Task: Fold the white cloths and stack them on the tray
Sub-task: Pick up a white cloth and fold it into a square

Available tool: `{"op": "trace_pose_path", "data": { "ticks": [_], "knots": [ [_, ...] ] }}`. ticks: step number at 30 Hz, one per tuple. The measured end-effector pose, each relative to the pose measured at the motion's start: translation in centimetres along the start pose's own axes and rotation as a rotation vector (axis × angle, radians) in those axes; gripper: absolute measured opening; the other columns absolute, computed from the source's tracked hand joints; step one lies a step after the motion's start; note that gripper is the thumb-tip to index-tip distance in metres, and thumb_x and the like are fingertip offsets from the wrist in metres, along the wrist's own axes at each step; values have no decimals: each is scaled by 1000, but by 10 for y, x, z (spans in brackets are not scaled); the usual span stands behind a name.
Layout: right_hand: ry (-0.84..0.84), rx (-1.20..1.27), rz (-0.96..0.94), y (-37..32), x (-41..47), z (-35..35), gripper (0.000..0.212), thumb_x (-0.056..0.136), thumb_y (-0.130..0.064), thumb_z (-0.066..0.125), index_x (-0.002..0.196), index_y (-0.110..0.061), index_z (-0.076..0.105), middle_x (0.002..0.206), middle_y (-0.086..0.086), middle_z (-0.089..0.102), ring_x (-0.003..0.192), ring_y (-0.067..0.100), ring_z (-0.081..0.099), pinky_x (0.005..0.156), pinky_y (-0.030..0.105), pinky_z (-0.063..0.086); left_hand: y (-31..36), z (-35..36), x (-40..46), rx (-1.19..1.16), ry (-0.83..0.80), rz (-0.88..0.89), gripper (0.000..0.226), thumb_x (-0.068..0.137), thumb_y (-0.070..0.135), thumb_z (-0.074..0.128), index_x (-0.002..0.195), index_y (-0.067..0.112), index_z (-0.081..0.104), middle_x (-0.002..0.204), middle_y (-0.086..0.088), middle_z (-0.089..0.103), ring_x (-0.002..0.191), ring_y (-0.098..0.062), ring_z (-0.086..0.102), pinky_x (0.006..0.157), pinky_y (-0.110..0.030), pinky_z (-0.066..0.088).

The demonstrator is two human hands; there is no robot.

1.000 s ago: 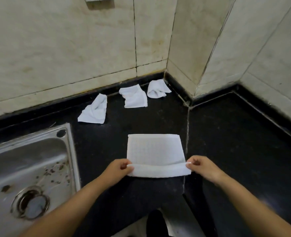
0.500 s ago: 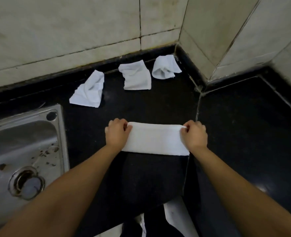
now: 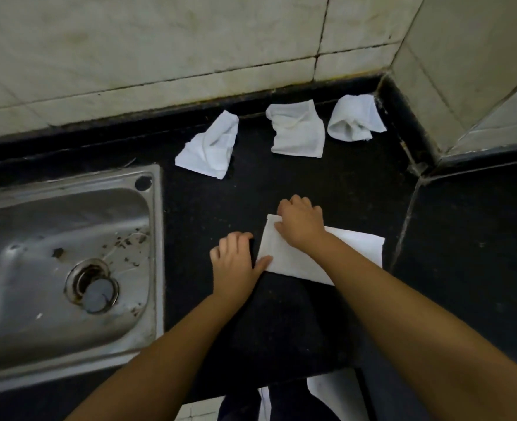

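The folded white cloth (image 3: 327, 256) lies flat on the dark table (image 3: 281, 323) near its front edge, well right of the steel sink (image 3: 68, 268). The right hand (image 3: 301, 224) reaches across, fingers curled at the cloth's far left corner and apparently gripping a layer there, while the left hand (image 3: 236, 265) rests just beside the cloth's left edge — thumb touching the near left corner, the other fingers loosely curled on the bare table, holding nothing.

The risk is a crooked second fold: with only a thumb pinning it, the cloth could slide or its layers splay as the right hand works. Three crumpled cloths (image 3: 296, 132) wait by the back wall, toward the back right corner. No tray is in view, so stacking means a carry — a loose fold may fall open on the way.
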State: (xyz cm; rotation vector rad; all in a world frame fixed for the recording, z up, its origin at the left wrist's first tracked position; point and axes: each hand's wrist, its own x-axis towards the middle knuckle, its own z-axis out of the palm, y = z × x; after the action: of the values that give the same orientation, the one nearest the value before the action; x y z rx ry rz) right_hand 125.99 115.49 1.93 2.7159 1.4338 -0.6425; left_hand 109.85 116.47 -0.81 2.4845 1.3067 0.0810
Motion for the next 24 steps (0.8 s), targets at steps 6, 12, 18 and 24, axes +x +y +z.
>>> {"op": "trace_pose_path", "data": {
  "ticks": [6,12,18,24],
  "knots": [
    [-180,214,-13,1,-2,-31,23,93,-22,52,115,-19,53,111,3,59,105,21,56,97,38,44,3,-13,15,-133,-149,43,45,88,44,56,128,24,49,137,1,36,129,-18,29,105,-34,25],
    [184,589,-123,29,-22,-110,15,91,-16,57,104,-10,62,91,5,61,84,13,55,74,26,46,35,-87,71,-579,-63,131,8,87,22,60,86,15,56,80,6,55,80,-15,53,72,-31,42],
    [437,704,-183,36,-62,-162,5,92,-15,55,89,-18,58,73,-8,52,66,2,46,62,16,37,64,-161,79,-690,74,366,9,88,12,58,94,6,55,83,3,57,74,-8,51,65,-15,41],
    [259,720,-131,56,-109,-85,22,85,-6,63,82,-28,61,79,-6,62,76,8,56,74,23,44,26,-122,33,-539,-145,447,14,87,17,63,101,14,66,98,2,64,89,-12,60,81,-25,47]
  ]
}}
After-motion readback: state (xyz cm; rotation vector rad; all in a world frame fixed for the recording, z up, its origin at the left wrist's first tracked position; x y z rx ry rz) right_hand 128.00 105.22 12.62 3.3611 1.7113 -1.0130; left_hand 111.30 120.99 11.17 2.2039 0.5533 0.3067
